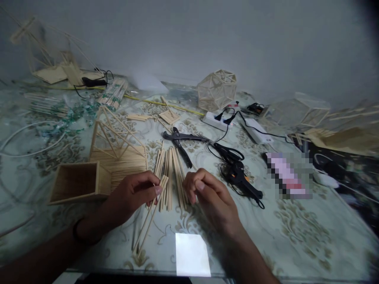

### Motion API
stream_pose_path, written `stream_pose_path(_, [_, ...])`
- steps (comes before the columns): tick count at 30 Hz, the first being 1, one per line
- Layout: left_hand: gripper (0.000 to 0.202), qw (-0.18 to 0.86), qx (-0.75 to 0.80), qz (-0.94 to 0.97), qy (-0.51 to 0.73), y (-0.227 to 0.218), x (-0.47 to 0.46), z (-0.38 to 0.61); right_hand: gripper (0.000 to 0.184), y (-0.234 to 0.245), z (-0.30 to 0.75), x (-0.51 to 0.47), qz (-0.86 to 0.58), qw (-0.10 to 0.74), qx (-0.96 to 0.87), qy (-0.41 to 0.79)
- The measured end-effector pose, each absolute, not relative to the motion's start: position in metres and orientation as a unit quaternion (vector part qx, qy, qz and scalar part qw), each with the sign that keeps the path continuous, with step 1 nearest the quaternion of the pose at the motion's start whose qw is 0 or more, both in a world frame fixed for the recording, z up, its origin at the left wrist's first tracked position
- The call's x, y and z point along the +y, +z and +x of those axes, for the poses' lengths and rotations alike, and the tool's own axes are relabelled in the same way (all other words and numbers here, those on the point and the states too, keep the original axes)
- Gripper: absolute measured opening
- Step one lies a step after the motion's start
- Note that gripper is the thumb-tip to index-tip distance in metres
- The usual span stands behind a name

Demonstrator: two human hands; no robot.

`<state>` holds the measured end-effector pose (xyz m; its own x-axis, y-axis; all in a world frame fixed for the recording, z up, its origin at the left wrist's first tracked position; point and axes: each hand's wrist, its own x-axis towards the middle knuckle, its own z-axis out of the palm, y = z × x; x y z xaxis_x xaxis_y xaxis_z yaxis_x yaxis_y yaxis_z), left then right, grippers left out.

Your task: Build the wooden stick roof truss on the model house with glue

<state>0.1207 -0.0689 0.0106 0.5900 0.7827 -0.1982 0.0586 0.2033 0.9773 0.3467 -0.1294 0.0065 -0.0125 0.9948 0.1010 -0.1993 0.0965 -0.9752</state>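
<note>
My left hand [133, 193] is closed in a pinch on a few thin wooden sticks [149, 223], whose long ends slant down toward the table's front edge. To its right, my right hand [216, 199] has its fingers curled together; whatever they hold, if anything, cannot be made out. Between and behind both hands lie rows of loose wooden sticks [169, 173]. Left of these is a flat panel of sticks [130, 157] with an open stick frame [114, 136] on it. A wooden box [103, 182] lies beside my left forearm, its opening toward me.
A black cutter [180, 144], scissors [227, 152] and a glue gun [239, 177] lie beyond my right hand. A power strip [217, 120], a blurred-out phone [286, 173] and stick models [217, 90] stand farther off. A white paper piece [192, 254] lies in front.
</note>
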Motion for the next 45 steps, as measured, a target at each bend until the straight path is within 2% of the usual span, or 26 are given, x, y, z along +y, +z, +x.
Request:
stream_pose_path(3, [0.021,0.677,0.382,0.571,0.263,0.011,-0.067,0.122,0.026,0.013,0.353,-0.132,-0.432,0.555,-0.532,0.472])
stream_pose_path(7, [0.024,0.674,0.405,0.571,0.234,0.01,-0.068,0.127,0.011,0.017,0.357,-0.127,-0.472,0.554,-0.6,0.332])
stream_pose_path(11, [0.025,0.682,0.395,0.575,0.223,0.006,-0.072,0.127,0.011,0.01,0.37,-0.12,-0.539,0.585,-0.563,0.225])
stream_pose_path(14, [0.025,0.687,0.386,0.573,0.225,0.002,-0.073,0.126,0.006,0.005,0.39,-0.117,-0.624,0.549,-0.529,0.168])
stream_pose_path(17, [0.023,0.69,0.381,0.571,0.229,0.0,-0.073,0.125,0.022,0.006,0.408,-0.116,-0.697,0.493,-0.495,0.16])
stream_pose_path(20, [0.024,0.688,0.38,0.576,0.226,0.001,-0.073,0.125,0.03,0.01,0.414,-0.116,-0.732,0.494,-0.446,0.146])
stream_pose_path(25, [0.026,0.682,0.383,0.583,0.222,0.004,-0.074,0.125,0.016,0.013,0.406,-0.117,-0.657,0.555,-0.479,0.178])
stream_pose_path(28, [0.025,0.684,0.38,0.583,0.221,0.006,-0.074,0.124,0.019,0.013,0.402,-0.117,-0.65,0.535,-0.501,0.201])
stream_pose_path(32, [0.023,0.673,0.372,0.596,0.229,0.008,-0.073,0.123,0.006,0.012,0.393,-0.116,-0.598,0.531,-0.55,0.242])
stream_pose_path(37, [0.022,0.675,0.379,0.594,0.22,0.009,-0.076,0.124,0.028,0.013,0.369,-0.119,-0.552,0.472,-0.601,0.334])
stream_pose_path(41, [0.019,0.678,0.372,0.6,0.204,0.009,-0.078,0.124,0.014,0.012,0.353,-0.125,-0.525,0.489,-0.579,0.387])
stream_pose_path(45, [0.016,0.665,0.362,0.617,0.214,0.01,-0.078,0.124,0.014,0.009,0.35,-0.127,-0.537,0.505,-0.538,0.408])
